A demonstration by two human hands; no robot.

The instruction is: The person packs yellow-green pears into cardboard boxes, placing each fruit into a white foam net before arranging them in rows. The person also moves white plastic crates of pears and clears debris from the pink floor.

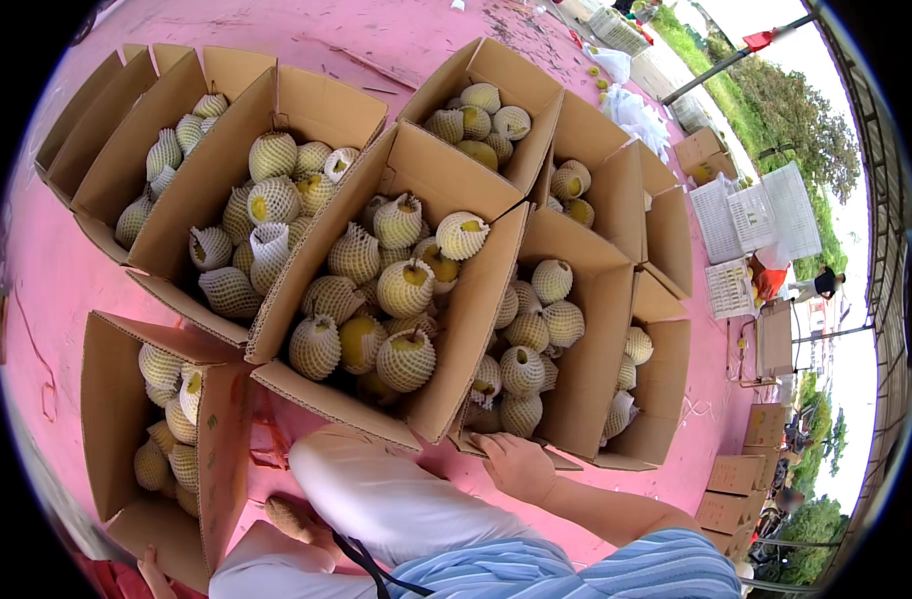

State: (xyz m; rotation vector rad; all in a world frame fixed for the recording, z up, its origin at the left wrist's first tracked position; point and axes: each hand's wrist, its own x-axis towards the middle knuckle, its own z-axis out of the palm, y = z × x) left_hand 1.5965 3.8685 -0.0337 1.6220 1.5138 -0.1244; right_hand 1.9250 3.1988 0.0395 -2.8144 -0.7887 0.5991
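Observation:
My right hand (517, 466) has its fingers curled over the near flap (553, 458) of an open cardboard box. Inside that box lie round, yellowish fruits (527, 331) in foam net sleeves. Just left of it, a larger open box (463, 329) holds more netted fruit, some with yellow skin showing. At the lower left edge, part of a hand touches the flap of a smaller fruit box (157, 524), beside red fabric; whether it is my left hand or another person's cannot be told. My striped sleeve and pale trouser legs are in front of the boxes.
More open boxes (321, 97) of netted fruit stand close together on the pink floor (44, 262). White plastic crates (729, 288), white bags (635, 120) and stacked cartons (733, 475) stand to the right. A person (821, 284) is far off at the right.

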